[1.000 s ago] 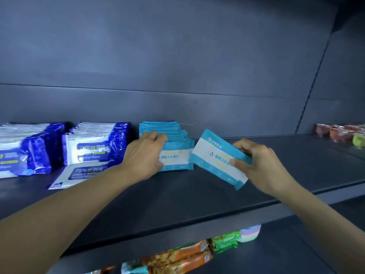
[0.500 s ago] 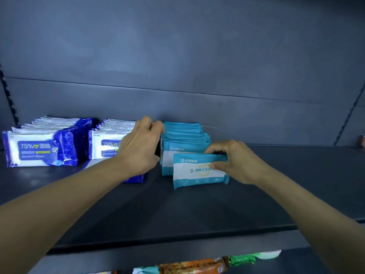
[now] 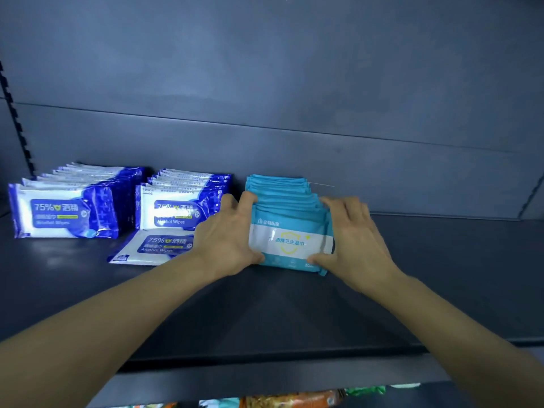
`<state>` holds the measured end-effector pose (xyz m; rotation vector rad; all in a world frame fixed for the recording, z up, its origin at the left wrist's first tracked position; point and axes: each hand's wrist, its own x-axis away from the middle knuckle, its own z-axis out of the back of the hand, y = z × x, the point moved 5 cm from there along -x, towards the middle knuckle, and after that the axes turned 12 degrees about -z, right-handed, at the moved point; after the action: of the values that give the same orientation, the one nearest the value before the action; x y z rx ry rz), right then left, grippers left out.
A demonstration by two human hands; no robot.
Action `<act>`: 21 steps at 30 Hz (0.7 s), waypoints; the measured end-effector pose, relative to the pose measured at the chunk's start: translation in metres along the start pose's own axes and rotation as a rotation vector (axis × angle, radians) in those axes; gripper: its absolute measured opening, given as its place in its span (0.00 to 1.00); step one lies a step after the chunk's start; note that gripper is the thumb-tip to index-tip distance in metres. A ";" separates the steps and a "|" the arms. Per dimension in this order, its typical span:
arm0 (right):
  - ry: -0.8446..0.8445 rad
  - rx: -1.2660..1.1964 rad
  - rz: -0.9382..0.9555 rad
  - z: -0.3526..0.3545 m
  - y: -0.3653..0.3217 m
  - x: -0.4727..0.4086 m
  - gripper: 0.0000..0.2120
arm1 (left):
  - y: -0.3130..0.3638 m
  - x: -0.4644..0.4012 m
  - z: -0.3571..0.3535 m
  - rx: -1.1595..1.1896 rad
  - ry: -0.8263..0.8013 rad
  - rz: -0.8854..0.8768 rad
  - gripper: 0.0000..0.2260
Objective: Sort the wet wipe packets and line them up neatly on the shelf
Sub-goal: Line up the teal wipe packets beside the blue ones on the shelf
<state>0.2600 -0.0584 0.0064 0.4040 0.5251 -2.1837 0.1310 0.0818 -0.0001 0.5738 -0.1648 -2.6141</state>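
Note:
A row of several teal wet wipe packets (image 3: 290, 241) stands on the dark shelf (image 3: 265, 313), its front packet facing me. My left hand (image 3: 228, 240) presses against the row's left side and my right hand (image 3: 351, 240) against its right side, squeezing the row between them. To the left stand two rows of blue alcohol wipe packets, one at the far left (image 3: 63, 214) and one in the middle (image 3: 176, 212). One blue packet (image 3: 153, 248) lies flat in front of the middle row, partly hidden by my left wrist.
The shelf's grey back wall (image 3: 294, 98) rises behind the packets. A slotted upright (image 3: 14, 119) runs along the left edge. Below the shelf's front lip, orange and green snack packets (image 3: 294, 400) show on a lower shelf.
My right hand has set the teal packet upright at the front of the teal row. Both hands have closed in on the row's sides. The view has shifted right and nearer.

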 end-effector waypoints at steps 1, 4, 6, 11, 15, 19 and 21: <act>-0.064 -0.015 -0.053 -0.003 0.005 0.001 0.44 | 0.001 0.000 -0.001 0.002 0.013 0.000 0.42; -0.180 -0.142 -0.117 -0.013 0.009 -0.001 0.41 | 0.004 0.001 -0.003 0.023 0.013 -0.015 0.44; -0.160 -0.168 -0.102 -0.014 0.008 -0.006 0.40 | 0.009 0.002 -0.005 0.005 -0.007 -0.035 0.45; -0.115 -0.132 -0.078 -0.012 0.008 -0.015 0.39 | 0.015 0.001 -0.009 -0.039 0.036 -0.040 0.39; -0.129 -0.180 -0.061 -0.011 0.012 -0.014 0.39 | 0.014 0.002 -0.011 -0.041 0.059 -0.040 0.36; -0.166 -0.227 -0.052 -0.012 0.015 -0.014 0.38 | 0.013 0.003 -0.012 -0.056 0.070 -0.042 0.35; -0.142 -0.203 -0.031 -0.011 0.014 -0.016 0.35 | 0.014 0.003 -0.011 -0.056 0.071 -0.038 0.34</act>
<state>0.2821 -0.0502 0.0006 0.1313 0.6696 -2.1441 0.1393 0.0683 -0.0084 0.6549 -0.0587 -2.6217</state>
